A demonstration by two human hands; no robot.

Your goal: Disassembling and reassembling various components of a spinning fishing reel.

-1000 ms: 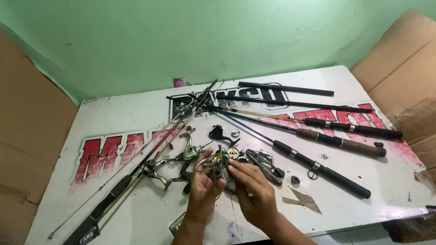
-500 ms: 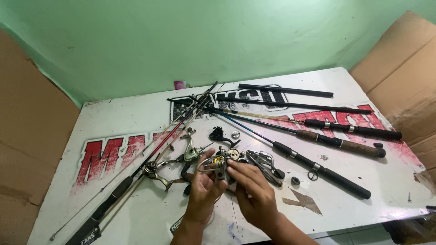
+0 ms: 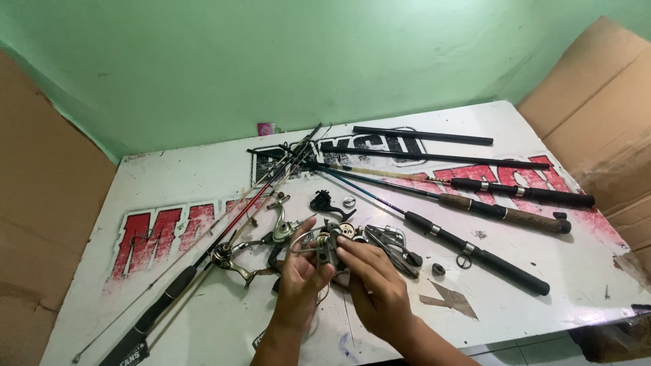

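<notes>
Both hands hold a small metal fishing reel (image 3: 327, 245) just above a white table (image 3: 169, 196). My left hand (image 3: 298, 281) grips the reel body from the left and below. My right hand (image 3: 373, 278) pinches it from the right with thumb and fingers on top. A wire bail arm sticks out to the left of the reel. Loose reel parts (image 3: 390, 244) lie right behind the hands, with a silver reel frame (image 3: 281, 227) to their left.
Several fishing rods fan across the table: dark-handled ones (image 3: 475, 254) to the right, thin ones (image 3: 224, 234) running to the front left. Small round parts (image 3: 438, 269) lie nearby. Cardboard sheets (image 3: 597, 108) flank both sides; a green wall stands behind.
The hands have stayed in the same spot. The fingers have shifted slightly on the reel, turning it a little.
</notes>
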